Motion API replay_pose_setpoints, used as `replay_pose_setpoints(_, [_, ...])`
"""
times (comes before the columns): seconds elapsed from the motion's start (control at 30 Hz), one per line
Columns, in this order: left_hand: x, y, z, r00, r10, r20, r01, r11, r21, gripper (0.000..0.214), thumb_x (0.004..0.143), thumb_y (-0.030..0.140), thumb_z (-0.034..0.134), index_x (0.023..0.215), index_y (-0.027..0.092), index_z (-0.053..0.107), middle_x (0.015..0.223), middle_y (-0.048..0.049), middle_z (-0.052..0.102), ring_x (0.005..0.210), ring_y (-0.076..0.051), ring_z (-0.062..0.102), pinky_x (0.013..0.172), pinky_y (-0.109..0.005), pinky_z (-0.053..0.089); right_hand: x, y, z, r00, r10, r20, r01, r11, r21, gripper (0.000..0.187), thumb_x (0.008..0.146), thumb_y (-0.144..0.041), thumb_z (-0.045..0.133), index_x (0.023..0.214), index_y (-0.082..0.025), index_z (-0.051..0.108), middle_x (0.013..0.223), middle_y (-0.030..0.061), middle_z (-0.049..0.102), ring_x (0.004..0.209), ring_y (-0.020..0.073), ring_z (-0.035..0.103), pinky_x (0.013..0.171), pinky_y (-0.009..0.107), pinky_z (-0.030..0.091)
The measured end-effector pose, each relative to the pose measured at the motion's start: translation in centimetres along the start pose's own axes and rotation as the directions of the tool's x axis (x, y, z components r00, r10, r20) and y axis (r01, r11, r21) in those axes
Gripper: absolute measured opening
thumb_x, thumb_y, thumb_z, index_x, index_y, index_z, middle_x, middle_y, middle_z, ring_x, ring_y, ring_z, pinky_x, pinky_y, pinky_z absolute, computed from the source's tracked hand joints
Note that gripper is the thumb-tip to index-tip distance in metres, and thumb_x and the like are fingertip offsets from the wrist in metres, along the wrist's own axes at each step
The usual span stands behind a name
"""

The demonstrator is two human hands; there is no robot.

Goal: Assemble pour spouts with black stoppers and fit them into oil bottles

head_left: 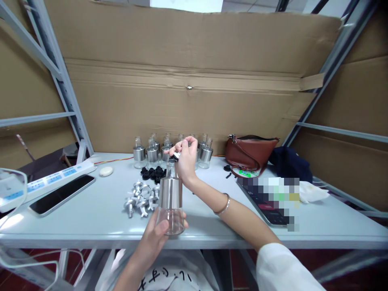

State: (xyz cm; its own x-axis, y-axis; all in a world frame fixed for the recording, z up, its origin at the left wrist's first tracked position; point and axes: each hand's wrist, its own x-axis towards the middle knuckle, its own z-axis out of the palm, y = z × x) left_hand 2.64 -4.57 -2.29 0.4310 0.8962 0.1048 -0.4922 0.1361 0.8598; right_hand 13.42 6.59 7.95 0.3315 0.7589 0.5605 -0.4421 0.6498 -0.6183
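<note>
My left hand [155, 236] grips the clear glass base of a bottle with a steel collar [170, 202], held upright near the table's front edge. My right hand [185, 158] is pinched over the bottle's narrow neck, fingers closed on a small dark part I cannot make out clearly. Several silver spout pieces [141, 198] lie in a heap just left of the bottle. Behind them sits a cluster of small black caps [152, 173]. A row of several similar glass bottles [151, 152] stands at the back of the table.
A brown leather bag [250, 152] and dark cloth [289, 163] sit at the back right. A tablet [266, 200] lies to the right, a phone [62, 194] and a power strip [51, 180] to the left. Cardboard walls and metal shelf posts surround the white table [91, 222].
</note>
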Motion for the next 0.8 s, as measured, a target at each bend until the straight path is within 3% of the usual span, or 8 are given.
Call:
replay_pose_setpoints(0.1, [0.2, -0.2, 0.0, 0.999, -0.007, -0.052, 0.01, 0.998, 0.054, 0.053, 0.062, 0.055, 0.073, 0.094, 0.014, 0.062, 0.097, -0.0119, 0.067, 0.082, -0.024, 0.066, 0.076, -0.033, 0.051, 0.1, -0.5, -0.7, 0.957, -0.215, 0.197, 0.253, 0.947, -0.197, 0.006, 0.089, -0.027, 0.04, 0.087, -0.027, 0.034, 0.061, -0.0101, 0.039, 0.049, 0.0078, 0.05, 0.064, 0.028, 0.048])
replay_pose_setpoints(0.17, [0.4, -0.4, -0.1, 0.996, 0.008, -0.086, -0.001, 0.996, 0.087, 0.053, 0.062, 0.054, 0.074, 0.094, 0.014, 0.061, 0.096, -0.0126, 0.068, 0.082, -0.025, 0.066, 0.075, -0.034, 0.051, 0.4, -1.5, -1.1, 0.861, -0.235, 0.451, 0.422, 0.825, -0.377, 0.005, 0.085, -0.025, 0.046, 0.082, -0.025, 0.041, 0.062, -0.0067, 0.045, 0.058, 0.0104, 0.052, 0.068, 0.028, 0.045])
replay_pose_setpoints(0.23, [0.4, -0.7, -0.2, 0.993, 0.042, -0.109, -0.029, 0.993, 0.116, 0.052, 0.064, 0.052, 0.073, 0.096, 0.014, 0.059, 0.097, -0.0128, 0.068, 0.083, -0.025, 0.067, 0.076, -0.033, 0.051, 0.9, -3.1, -1.3, 0.764, -0.119, 0.634, 0.53, 0.676, -0.511, 0.005, 0.083, -0.022, 0.049, 0.079, -0.024, 0.049, 0.065, -0.0034, 0.05, 0.062, 0.0116, 0.051, 0.068, 0.027, 0.042])
replay_pose_setpoints(0.37, [0.3, -1.0, -0.4, 0.99, 0.096, -0.102, -0.08, 0.985, 0.152, 0.053, 0.066, 0.046, 0.074, 0.106, 0.016, 0.055, 0.099, -0.0115, 0.068, 0.087, -0.025, 0.066, 0.077, -0.032, 0.051, 1.7, -6.4, -1.0, 0.751, 0.07, 0.656, 0.553, 0.475, -0.684, 0.013, 0.086, -0.027, 0.049, 0.077, -0.022, 0.056, 0.054, -0.0055, 0.043, 0.05, 0.0092, 0.038, 0.055, 0.023, 0.032])
replay_pose_setpoints(0.43, [0.2, -1.1, -0.4, 0.989, 0.105, -0.105, -0.089, 0.985, 0.147, 0.053, 0.068, 0.045, 0.073, 0.108, 0.017, 0.054, 0.099, -0.0109, 0.068, 0.087, -0.024, 0.066, 0.078, -0.032, 0.051, 1.9, -7.4, -1.1, 0.688, 0.265, 0.676, 0.538, 0.438, -0.72, 0.019, 0.084, -0.035, 0.054, 0.072, -0.02, 0.057, 0.048, -0.0071, 0.038, 0.045, 0.0076, 0.032, 0.049, 0.022, 0.026])
replay_pose_setpoints(0.63, [0.3, -1.6, -0.1, 0.983, 0.145, -0.11, -0.133, 0.985, 0.105, 0.071, 0.064, 0.052, 0.075, 0.12, 0.018, 0.048, 0.107, -0.0135, 0.065, 0.095, -0.028, 0.064, 0.083, -0.037, 0.05, 2.2, -7.3, -1.4, 0.44, 0.566, 0.698, 0.371, 0.593, -0.715, 0.021, 0.08, -0.039, 0.061, 0.075, -0.019, 0.054, 0.043, -0.0097, 0.041, 0.04, 0.0069, 0.036, 0.044, 0.02, 0.028])
replay_pose_setpoints(0.7, [0.4, -1.1, -0.1, 0.962, 0.23, -0.146, -0.227, 0.973, 0.037, 0.092, 0.056, 0.061, 0.076, 0.131, 0.026, 0.037, 0.12, -0.0133, 0.059, 0.102, -0.029, 0.061, 0.08, -0.038, 0.052, 2.3, -7.2, -1.1, 0.434, 0.537, 0.724, 0.248, 0.701, -0.669, 0.02, 0.081, -0.037, 0.059, 0.075, -0.02, 0.051, 0.043, -0.0104, 0.041, 0.039, 0.0068, 0.037, 0.044, 0.02, 0.03])
replay_pose_setpoints(0.8, [0.2, 1.3, -0.8, 0.842, 0.449, -0.299, -0.464, 0.885, 0.023, 0.086, 0.058, 0.068, 0.068, 0.13, 0.036, 0.034, 0.132, -0.0091, 0.047, 0.104, -0.028, 0.06, 0.07, -0.036, 0.054, 2.8, -7.2, 0.4, 0.559, 0.411, 0.72, 0.142, 0.808, -0.572, 0.019, 0.081, -0.036, 0.059, 0.076, -0.02, 0.049, 0.047, -0.0105, 0.042, 0.037, 0.0055, 0.037, 0.041, 0.019, 0.027])
